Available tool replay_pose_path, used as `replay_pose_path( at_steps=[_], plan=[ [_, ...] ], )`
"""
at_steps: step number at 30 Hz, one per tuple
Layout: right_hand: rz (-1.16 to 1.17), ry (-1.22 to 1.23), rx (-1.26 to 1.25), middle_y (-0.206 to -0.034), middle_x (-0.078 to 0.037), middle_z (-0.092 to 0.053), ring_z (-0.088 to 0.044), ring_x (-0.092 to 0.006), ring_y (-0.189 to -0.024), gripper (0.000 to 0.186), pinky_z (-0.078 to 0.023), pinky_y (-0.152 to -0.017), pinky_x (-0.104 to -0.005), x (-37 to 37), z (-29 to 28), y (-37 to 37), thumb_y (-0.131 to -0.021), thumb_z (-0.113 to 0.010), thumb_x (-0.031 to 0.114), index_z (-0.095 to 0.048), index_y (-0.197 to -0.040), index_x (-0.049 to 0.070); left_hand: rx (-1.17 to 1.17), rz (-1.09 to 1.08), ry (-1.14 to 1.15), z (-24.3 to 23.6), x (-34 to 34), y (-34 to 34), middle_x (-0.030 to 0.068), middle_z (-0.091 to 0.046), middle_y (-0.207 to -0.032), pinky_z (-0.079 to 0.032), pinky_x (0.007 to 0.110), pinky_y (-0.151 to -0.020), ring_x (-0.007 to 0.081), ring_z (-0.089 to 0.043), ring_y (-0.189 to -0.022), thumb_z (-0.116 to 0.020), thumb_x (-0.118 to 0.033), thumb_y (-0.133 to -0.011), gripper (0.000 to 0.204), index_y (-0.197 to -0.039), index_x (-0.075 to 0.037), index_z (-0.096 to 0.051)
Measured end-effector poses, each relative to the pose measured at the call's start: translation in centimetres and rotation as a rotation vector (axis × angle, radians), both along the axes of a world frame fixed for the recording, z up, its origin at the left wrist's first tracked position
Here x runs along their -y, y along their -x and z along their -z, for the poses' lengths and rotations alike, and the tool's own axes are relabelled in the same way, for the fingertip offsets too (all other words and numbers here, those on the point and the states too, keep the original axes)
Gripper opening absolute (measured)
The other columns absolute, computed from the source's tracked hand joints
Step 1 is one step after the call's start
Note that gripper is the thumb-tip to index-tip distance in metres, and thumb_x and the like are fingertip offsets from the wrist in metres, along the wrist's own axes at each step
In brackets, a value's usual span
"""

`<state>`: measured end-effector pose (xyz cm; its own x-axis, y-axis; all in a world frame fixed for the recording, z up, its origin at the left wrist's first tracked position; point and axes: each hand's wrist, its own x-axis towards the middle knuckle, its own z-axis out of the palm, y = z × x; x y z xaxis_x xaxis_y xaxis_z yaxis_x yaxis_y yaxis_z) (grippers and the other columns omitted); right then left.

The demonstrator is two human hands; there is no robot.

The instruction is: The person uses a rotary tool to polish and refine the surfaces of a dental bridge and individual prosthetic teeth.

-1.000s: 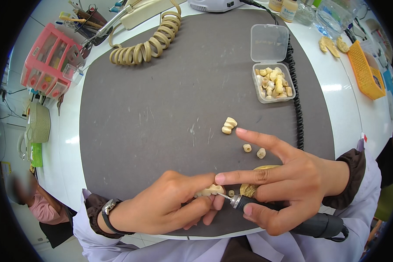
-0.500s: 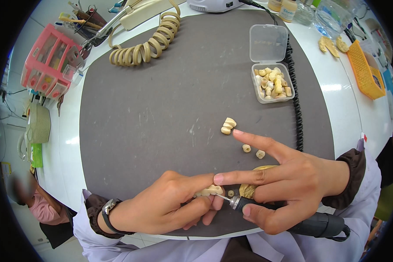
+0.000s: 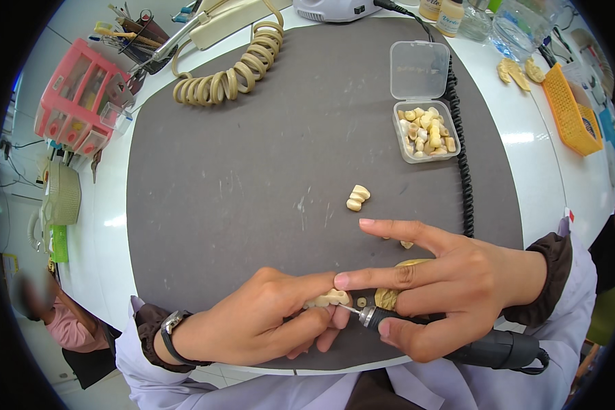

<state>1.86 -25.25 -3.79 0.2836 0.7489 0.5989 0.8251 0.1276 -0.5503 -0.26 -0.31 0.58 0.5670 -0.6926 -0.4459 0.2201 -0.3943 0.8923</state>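
Observation:
Between the thumb and fingers of my left hand (image 3: 256,318) is a cream dental bridge (image 3: 330,298), partly covered by the fingertips. My right hand (image 3: 454,280) grips a black rotary handpiece (image 3: 495,350), whose thin metal bur (image 3: 349,309) meets the bridge's near right side; whether it touches I cannot tell. The right middle fingertip rests against the left fingers, while the index finger stretches out above the mat. Close by lie a small crown (image 3: 361,301) and a yellowish dental model (image 3: 386,298), half hidden under the right hand. Farther off sits another cream bridge piece (image 3: 358,197).
A clear box (image 3: 425,159) of tooth crowns stands open at the far right of the grey mat (image 3: 219,171). Beside it runs a black coiled cord (image 3: 466,184). A beige coiled hose (image 3: 242,78), pink drawers (image 3: 68,102) and a yellow basket (image 3: 568,116) border the mat.
My right index finger has dropped slightly toward me and now covers most of two small loose crowns. Both hands keep their hold on the bridge and the handpiece.

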Motion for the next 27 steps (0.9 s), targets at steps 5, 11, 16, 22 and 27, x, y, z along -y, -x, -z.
replay_pose_path(
  at_steps=[5,11,16,22,27],
  plan=[
    [0.004,0.006,0.007,-0.06,-0.001,-0.045,-0.07,-0.0307,-0.11,0.02,-0.04,-0.106,-0.0686,0.01,-0.1,0.02,-0.086,-0.065,-0.004,-0.054,-0.076,0.009,0.009,0.004,-0.004,-0.06,0.03,0.02,0.0016,-0.066,-0.071,-0.049,0.026,-0.049,0.0119,-0.062,-0.051,-0.046,-0.008,-0.099,0.012,-0.099,-0.003,-0.057],
    [0.002,0.01,0.01,-0.061,-0.001,-0.044,-0.07,-0.0304,-0.11,0.021,-0.04,-0.106,-0.068,-0.03,-0.12,0.0,-0.086,-0.065,-0.005,-0.054,-0.075,0.009,0.017,0.021,0.006,-0.05,-0.04,-0.12,0.0053,-0.068,-0.071,-0.05,0.023,-0.05,0.0087,-0.062,-0.053,-0.043,0.001,-0.094,0.021,-0.106,0.003,-0.06],
    [0.0,0.004,0.004,-0.06,-0.001,-0.044,-0.07,-0.0301,-0.11,0.021,-0.042,-0.106,-0.0665,-0.03,-0.07,-0.02,-0.086,-0.065,-0.004,-0.054,-0.075,0.009,0.002,0.014,-0.013,-0.01,-0.04,-0.01,0.0017,-0.066,-0.07,-0.049,0.026,-0.05,0.0122,-0.062,-0.051,-0.045,-0.008,-0.098,0.013,-0.099,-0.003,-0.057],
    [0.0,0.001,0.013,-0.059,-0.001,-0.042,-0.07,-0.0294,-0.112,0.022,-0.045,-0.104,-0.0621,-0.09,-0.08,-0.03,-0.086,-0.066,-0.004,-0.054,-0.073,0.01,0.0,0.015,-0.017,-0.08,0.01,0.0,0.002,-0.066,-0.07,-0.05,0.026,-0.05,0.0122,-0.062,-0.051,-0.045,-0.008,-0.097,0.013,-0.099,-0.003,-0.057],
    [0.007,0.006,0.02,-0.059,-0.001,-0.041,-0.069,-0.0294,-0.112,0.022,-0.047,-0.104,-0.0599,-0.1,0.05,-0.02,-0.086,-0.066,-0.003,-0.054,-0.073,0.01,0.015,0.024,-0.003,0.0,0.02,-0.21,0.0042,-0.068,-0.07,-0.049,0.023,-0.051,0.0086,-0.063,-0.053,-0.044,0.002,-0.092,0.019,-0.103,0.002,-0.06]
  ],
)
